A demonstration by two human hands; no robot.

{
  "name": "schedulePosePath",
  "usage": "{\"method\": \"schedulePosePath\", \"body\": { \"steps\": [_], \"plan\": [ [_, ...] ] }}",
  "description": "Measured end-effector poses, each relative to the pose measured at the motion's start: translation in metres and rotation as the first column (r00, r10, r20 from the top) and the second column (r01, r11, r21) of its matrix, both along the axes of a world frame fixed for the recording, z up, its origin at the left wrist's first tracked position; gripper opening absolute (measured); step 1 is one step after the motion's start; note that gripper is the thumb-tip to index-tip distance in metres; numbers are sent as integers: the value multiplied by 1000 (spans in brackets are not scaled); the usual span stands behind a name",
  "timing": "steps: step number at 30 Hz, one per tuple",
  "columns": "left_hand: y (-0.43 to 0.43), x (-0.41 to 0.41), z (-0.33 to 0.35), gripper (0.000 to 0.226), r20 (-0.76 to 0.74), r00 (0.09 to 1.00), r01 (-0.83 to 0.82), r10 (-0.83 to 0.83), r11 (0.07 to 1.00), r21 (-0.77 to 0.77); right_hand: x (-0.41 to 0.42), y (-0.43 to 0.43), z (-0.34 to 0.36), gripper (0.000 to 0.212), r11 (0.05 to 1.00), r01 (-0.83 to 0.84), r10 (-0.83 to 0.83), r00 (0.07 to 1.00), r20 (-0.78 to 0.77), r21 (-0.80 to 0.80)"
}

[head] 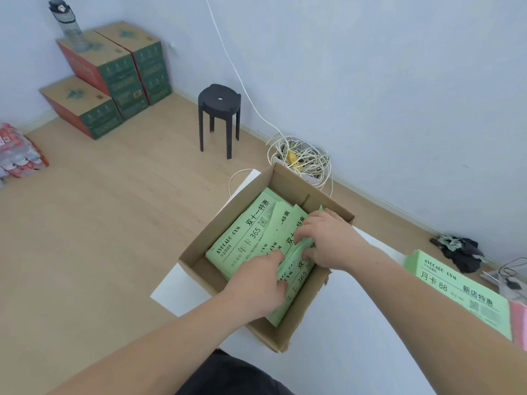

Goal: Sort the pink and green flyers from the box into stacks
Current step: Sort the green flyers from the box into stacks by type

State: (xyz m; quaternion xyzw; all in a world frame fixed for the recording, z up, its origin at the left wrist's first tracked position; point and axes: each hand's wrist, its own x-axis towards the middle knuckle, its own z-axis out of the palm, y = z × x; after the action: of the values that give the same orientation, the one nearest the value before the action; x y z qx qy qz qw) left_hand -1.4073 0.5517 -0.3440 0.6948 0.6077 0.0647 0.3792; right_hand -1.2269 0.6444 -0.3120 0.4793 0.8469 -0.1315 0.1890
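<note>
— Resting on the white table [356, 323], the cardboard box [199, 270] holds loose green flyers [242, 238], right?
— Yes, they fill the box. Right of the box lies a green stack [456, 292], with a pink stack [518, 317] just beyond it.
— And the hands?
— Both reach inside the box. The right hand [328, 240] pinches a few raised flyers. The left hand [256, 286] lies on the sheets, but its grip is impossible to tell.

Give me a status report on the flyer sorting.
Left hand, right hand grip green flyers in box. On table, right: green stack, pink stack. Nothing blocking.
</note>
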Motion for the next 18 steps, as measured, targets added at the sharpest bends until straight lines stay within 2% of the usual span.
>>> {"method": "schedulePosePath", "body": {
  "steps": [4, 8, 11, 13, 18],
  "plan": [
    [6, -9, 3, 42, 67, 998, -7, 4, 999, 45, -3, -5, 7, 25, 994, -20, 22, 1000, -13, 111],
    [17, -34, 26, 28, 194, 978, -123, 77, 962, 242, 4, -10, 39, 17, 940, 71, 5, 975, -221, 335],
    [25, -40, 53, 20, 215, 974, -152, 74, 916, 371, 13, -23, 68, 15, 891, 98, 38, 957, -287, 444],
    [27, -30, 70, 17, 219, 976, -109, 17, 903, 415, 24, -36, 89, 14, 889, 131, -9, 963, -268, 439],
    [10, 34, 82, 13, 204, 973, 14, -111, 906, 423, 86, -87, 109, 15, 879, 325, -260, 940, -220, 348]
  ]
}}
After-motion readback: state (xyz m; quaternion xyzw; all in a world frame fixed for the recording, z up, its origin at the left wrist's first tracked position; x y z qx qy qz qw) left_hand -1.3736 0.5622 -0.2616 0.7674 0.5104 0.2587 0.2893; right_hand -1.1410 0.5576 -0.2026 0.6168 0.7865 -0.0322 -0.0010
